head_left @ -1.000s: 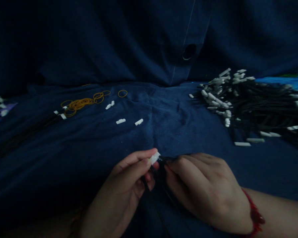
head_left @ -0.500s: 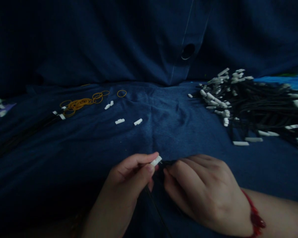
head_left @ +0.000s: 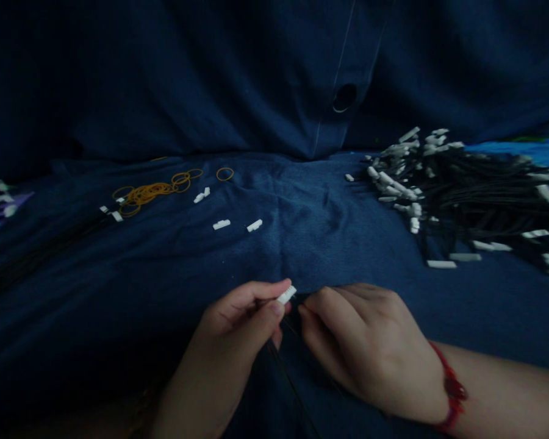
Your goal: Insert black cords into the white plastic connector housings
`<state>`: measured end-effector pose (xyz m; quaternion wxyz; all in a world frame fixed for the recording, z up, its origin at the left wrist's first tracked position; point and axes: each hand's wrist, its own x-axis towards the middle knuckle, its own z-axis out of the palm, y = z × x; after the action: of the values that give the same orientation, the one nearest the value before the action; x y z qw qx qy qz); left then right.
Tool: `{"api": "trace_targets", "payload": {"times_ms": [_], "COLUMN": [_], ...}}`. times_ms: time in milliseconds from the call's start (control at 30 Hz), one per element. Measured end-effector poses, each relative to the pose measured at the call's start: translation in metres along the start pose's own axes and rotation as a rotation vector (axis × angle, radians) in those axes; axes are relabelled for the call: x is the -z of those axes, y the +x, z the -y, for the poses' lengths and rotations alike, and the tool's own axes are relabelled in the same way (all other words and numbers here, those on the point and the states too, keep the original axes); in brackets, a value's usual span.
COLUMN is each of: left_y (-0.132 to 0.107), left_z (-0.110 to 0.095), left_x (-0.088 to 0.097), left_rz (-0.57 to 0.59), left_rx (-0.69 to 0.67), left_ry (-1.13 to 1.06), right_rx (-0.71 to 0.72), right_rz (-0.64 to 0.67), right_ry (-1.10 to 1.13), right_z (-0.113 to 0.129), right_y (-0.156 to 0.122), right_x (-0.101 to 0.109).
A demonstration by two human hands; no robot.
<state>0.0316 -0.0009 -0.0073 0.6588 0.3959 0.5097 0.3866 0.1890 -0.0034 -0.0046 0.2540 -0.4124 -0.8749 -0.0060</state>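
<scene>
Between the thumb and forefinger of my left hand (head_left: 244, 332) is a small white wire connector (head_left: 287, 295), its slotted side up and its end pointing right. Thin black wires (head_left: 286, 375) run down from beneath that hand toward the bottom edge. Just to the right, my right hand (head_left: 370, 347) is closed in a pinch, close to the connector's end. Something thin and dark shows at its fingertips, probably a wire, but its tip is too dark to make out. A red bracelet circles the right wrist.
A heap of black cables with white connectors (head_left: 462, 195) lies at the right. Orange rubber bands (head_left: 150, 194) are at the back left, beside a dark cable bundle (head_left: 50, 250). Several loose white connectors (head_left: 221, 224) lie on the blue cloth (head_left: 329, 244). Purple material (head_left: 16, 210) shows at far left.
My right hand has shifted slightly left, nearer to the connector. My left hand keeps its grip on the connector almost in place.
</scene>
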Motion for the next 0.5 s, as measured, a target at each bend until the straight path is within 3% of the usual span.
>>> {"api": "trace_targets", "payload": {"times_ms": [267, 500], "left_y": [-0.0007, -0.0012], "left_z": [0.0005, -0.0031], "left_x": [0.001, -0.0025], "left_rz": [0.039, -0.004], "left_rx": [0.003, 0.035], "left_ry": [-0.002, -0.126], "right_rx": [0.027, -0.086], "right_rz": [0.003, 0.04], "right_ry": [0.047, 0.171], "right_z": [-0.0016, -0.0018], "right_y": [-0.0011, -0.0015], "right_x": [-0.0026, -0.0017]}}
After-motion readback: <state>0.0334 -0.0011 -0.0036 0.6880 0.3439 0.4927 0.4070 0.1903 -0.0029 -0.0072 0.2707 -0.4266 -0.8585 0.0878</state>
